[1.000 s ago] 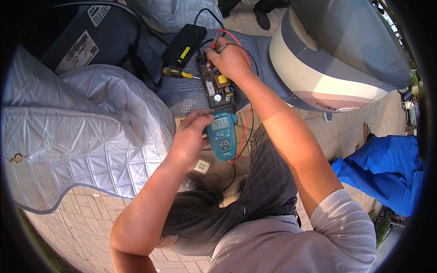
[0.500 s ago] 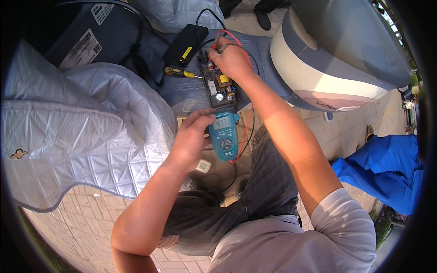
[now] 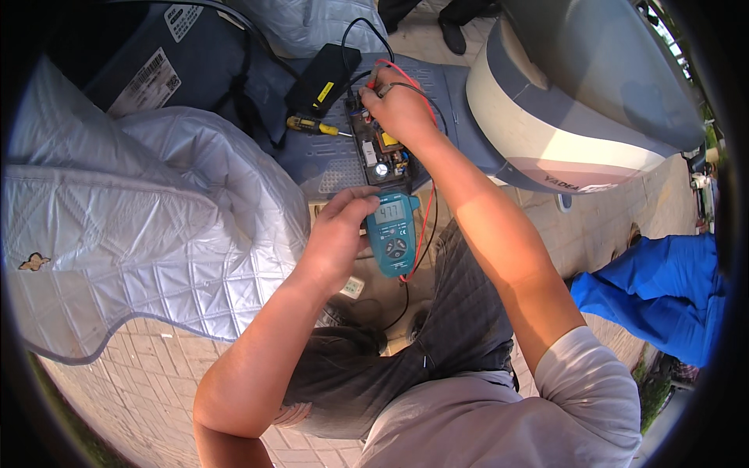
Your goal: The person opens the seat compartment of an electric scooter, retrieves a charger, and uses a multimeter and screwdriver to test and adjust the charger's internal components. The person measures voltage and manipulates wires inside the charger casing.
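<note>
My left hand is closed round the left edge of a teal digital multimeter, its lit display facing up. Beyond the meter lies an open charger circuit board in a black case, with a yellow transformer and other parts exposed. Over the board's far end, my right hand pinches the multimeter probes, with a red and a black lead running from them. The probe tips are hidden behind the fingers. A yellow-and-black screwdriver lies left of the board, beside a black charger cover with a yellow label.
The board rests on the scooter's grey footboard. A silver quilted cover drapes at left, and the scooter's cream-and-grey front body rises at right. Below the meter sits a white socket on the paving. Blue cloth is at right; a person's shoe shows behind.
The whole scene has shifted very slightly to the right in view. Both hands keep their hold on the multimeter and the probes.
</note>
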Action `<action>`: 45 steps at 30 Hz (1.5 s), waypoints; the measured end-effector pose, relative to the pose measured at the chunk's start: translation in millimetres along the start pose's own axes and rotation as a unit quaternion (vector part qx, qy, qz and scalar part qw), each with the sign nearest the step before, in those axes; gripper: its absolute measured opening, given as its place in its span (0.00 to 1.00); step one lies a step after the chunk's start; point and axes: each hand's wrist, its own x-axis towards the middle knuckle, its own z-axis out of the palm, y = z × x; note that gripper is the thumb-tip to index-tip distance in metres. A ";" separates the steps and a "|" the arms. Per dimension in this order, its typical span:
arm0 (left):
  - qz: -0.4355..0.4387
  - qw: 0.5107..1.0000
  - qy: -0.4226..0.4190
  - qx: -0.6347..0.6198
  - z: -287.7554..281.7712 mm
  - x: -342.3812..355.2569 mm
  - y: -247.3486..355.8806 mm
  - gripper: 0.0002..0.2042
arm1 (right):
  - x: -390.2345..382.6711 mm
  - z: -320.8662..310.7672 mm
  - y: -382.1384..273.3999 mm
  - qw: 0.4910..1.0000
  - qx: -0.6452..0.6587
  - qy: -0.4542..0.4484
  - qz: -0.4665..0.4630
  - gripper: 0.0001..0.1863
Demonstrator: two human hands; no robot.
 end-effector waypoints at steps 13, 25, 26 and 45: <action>-0.001 1.000 0.001 0.001 -2.1 0.8 -0.7 0.15 | 0.1 -6.1 -12.6 1.000 -0.019 -0.011 -0.001 0.15; -0.004 1.000 -0.001 0.007 -1.2 3.1 -2.1 0.15 | 0.9 -8.4 -15.4 0.999 -0.007 -0.026 0.028 0.17; -0.004 1.000 -0.003 0.009 -1.9 4.5 -2.8 0.15 | 1.4 -8.8 -15.3 0.999 -0.018 -0.027 0.019 0.17; 0.100 0.878 0.010 0.468 -11.7 53.6 -2.7 0.35 | 5.5 -7.6 -8.6 0.998 -0.026 -0.048 0.008 0.13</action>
